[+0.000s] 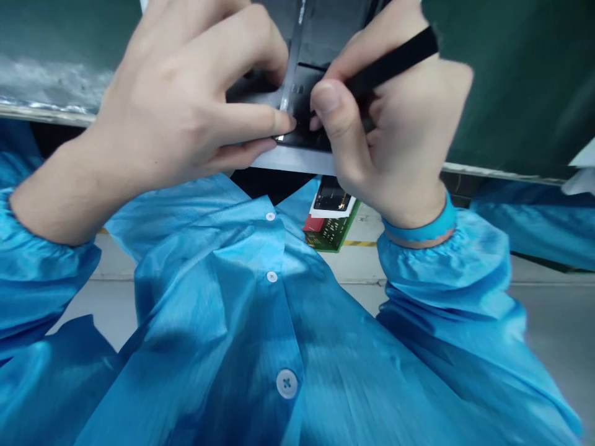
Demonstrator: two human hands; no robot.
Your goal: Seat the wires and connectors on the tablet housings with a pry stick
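Observation:
At the near edge of the work surface lies a dark, flat panel-like device [312,87] with a pale strip [291,68] running along it. My left hand [186,99] rests at its left side, fingers bent; one fingertip presses beside the lower end of the strip, and another digit lies lower, at the panel's near edge. My right hand [404,124] is closed around a slim black stick-like tool [395,62], pinched between thumb and index finger. The working tip of this tool is hidden behind the fingers, close to the panel.
A green work surface [502,105] with a pale front edge stretches to both sides. Below that edge, a green and red item [332,235] with a black-and-white card [332,199] shows beside my blue smock [223,310]. Something white [583,164] lies at the far right.

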